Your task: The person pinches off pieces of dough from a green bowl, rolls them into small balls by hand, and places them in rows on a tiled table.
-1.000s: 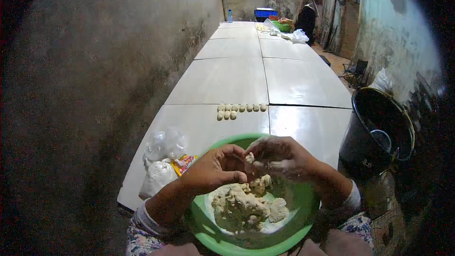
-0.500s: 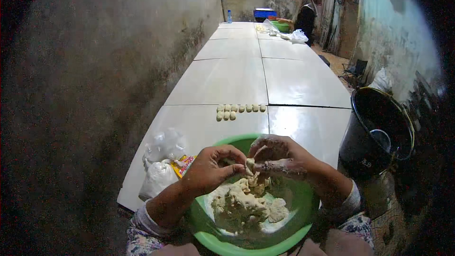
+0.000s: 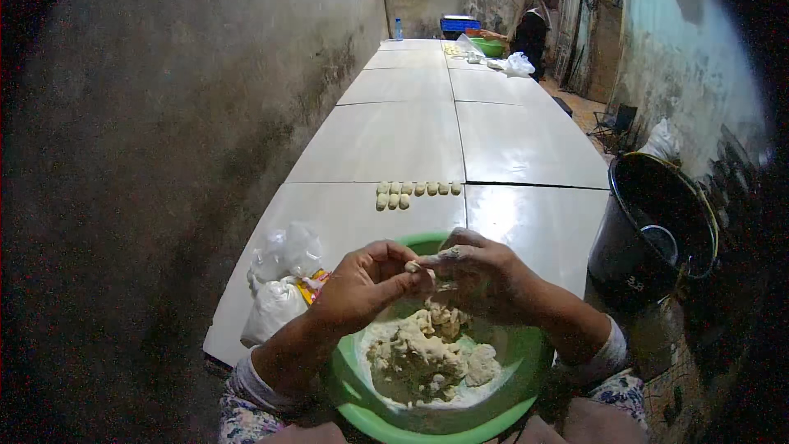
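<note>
My two hands meet above a green bowl [image 3: 538,362] at the near end of the table. Between thumb and forefinger, my left hand [image 3: 368,284] pinches a small piece of dough [image 3: 413,267]. Flour coats the fingers of my right hand [image 3: 493,278], which close on the same piece from the other side; its lower fingers are partly hidden and slightly blurred. Below both hands, a rough, lumpy mass of dough [image 3: 419,349] sits in loose white flour inside the bowl.
Small dough pieces [image 3: 407,188] lie in two short rows beyond the bowl. Plastic bags of white powder [image 3: 278,308] and a yellow-red packet [image 3: 312,286] stand left. A black bucket [image 3: 604,255] is at the right. A person [image 3: 530,37] stands far off by a green basin [image 3: 489,47].
The stretch of dough between my hands has become a small piece, apart from the mass below. My right hand has turned over, its fingers now pointing left across the piece.
</note>
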A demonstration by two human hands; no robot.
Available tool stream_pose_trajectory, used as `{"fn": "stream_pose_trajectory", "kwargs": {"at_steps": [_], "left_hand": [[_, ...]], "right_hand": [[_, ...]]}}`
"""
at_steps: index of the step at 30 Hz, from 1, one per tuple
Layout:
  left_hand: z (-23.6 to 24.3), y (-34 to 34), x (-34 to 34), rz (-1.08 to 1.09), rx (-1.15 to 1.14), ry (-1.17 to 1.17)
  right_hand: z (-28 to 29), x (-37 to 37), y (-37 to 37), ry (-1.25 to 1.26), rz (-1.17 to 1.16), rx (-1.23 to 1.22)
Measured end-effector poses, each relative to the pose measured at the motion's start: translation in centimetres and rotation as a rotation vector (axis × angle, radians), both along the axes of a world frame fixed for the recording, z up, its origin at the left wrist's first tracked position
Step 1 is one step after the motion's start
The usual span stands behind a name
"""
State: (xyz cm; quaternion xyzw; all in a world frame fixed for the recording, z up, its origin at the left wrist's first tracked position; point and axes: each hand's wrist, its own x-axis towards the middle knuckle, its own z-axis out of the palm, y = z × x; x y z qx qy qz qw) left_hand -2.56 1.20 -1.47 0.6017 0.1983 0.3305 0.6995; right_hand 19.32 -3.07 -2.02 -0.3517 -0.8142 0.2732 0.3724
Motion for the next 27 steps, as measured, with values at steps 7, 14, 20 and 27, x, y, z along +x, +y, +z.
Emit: {"fn": "stream_pose_trajectory", "kwargs": {"at_steps": [7,14,20,27], "left_hand": [[-0.1,0.2,0.1,-0.013,0.015,0.125],[0.3,-0.6,0.3,-0.057,0.089,0.070],[-0.5,-0.2,-0.1,-0.008,0.177,0.164],[0.1,-0.4,0.1,-0.078,0.134,0.227]], "right_hand": [[0.6,-0.6,-0.5,-0.135,-0.074,0.265],[0.8,-0.8,-0.9,-0.148,-0.169,0.307],[1.5,-1.6,-1.4,-0.093,-0.167,0.335],[1.2,-0.8,-1.2,-0.161,-0.105,0.340]]}}
